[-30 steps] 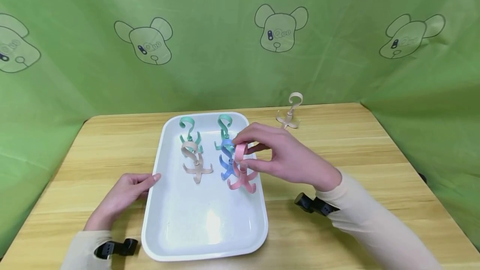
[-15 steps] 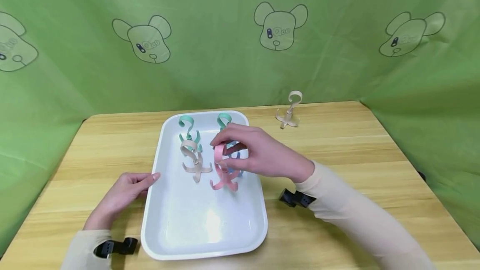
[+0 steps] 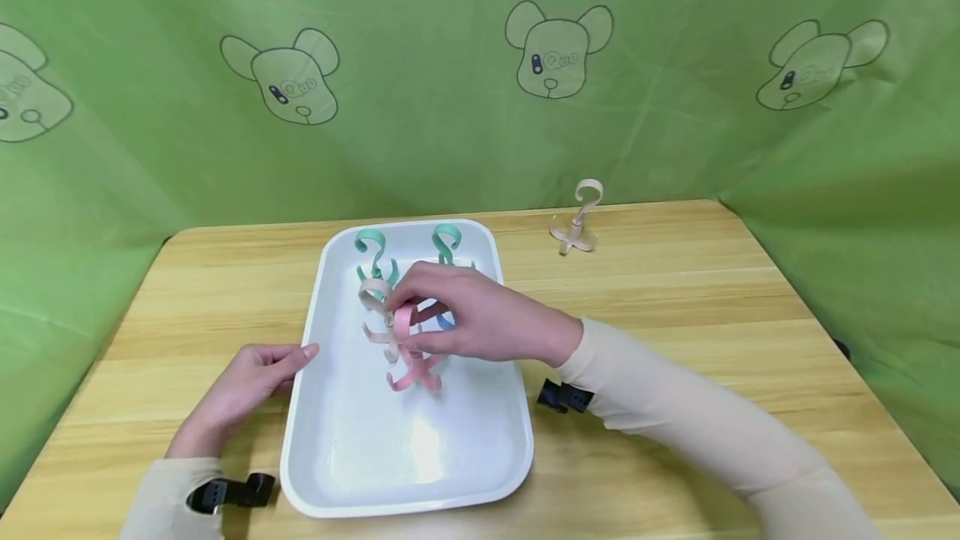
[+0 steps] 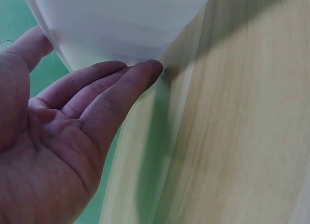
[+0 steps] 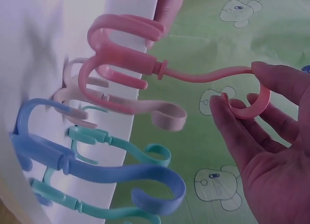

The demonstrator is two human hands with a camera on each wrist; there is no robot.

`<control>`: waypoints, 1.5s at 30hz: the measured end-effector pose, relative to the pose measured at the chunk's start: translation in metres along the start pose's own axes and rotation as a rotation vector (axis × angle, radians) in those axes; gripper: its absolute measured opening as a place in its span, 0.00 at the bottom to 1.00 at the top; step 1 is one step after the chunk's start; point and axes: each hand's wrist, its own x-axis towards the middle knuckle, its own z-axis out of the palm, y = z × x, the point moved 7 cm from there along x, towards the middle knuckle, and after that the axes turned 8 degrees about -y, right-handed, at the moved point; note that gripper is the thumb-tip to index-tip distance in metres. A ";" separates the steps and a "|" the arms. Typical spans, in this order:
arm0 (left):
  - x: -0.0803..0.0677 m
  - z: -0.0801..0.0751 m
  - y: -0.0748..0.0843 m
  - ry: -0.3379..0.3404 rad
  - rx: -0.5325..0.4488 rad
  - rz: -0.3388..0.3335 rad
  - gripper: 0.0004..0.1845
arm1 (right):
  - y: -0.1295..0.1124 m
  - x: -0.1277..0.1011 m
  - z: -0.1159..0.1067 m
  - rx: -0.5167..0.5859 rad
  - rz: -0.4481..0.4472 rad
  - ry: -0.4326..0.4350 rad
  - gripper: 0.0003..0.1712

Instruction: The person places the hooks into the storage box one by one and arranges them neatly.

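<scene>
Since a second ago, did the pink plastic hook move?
Yes. The pink plastic hook, pinched by the right hand, went leftward across the white tray, from the right rim to beside the beige hook.

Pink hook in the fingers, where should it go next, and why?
Probably set it down on the bare tray floor and let go. The right hand pinches the pink hook by its loop, just in front of the beige hook.

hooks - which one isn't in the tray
The beige hook standing alone on the wooden table, to the far right of the white tray. The two teal hooks, the other beige, the blue and the pink all stand inside the tray.
</scene>
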 end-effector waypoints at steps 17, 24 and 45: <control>0.001 -0.002 0.000 0.009 0.011 -0.010 0.31 | 0.007 0.021 0.029 -0.202 0.103 -0.169 0.08; 0.001 -0.001 0.000 0.005 0.008 -0.005 0.30 | 0.009 0.022 0.037 -0.211 0.093 -0.201 0.10; 0.000 0.000 -0.001 0.004 0.017 -0.014 0.31 | 0.016 0.009 0.031 -0.243 0.162 -0.204 0.24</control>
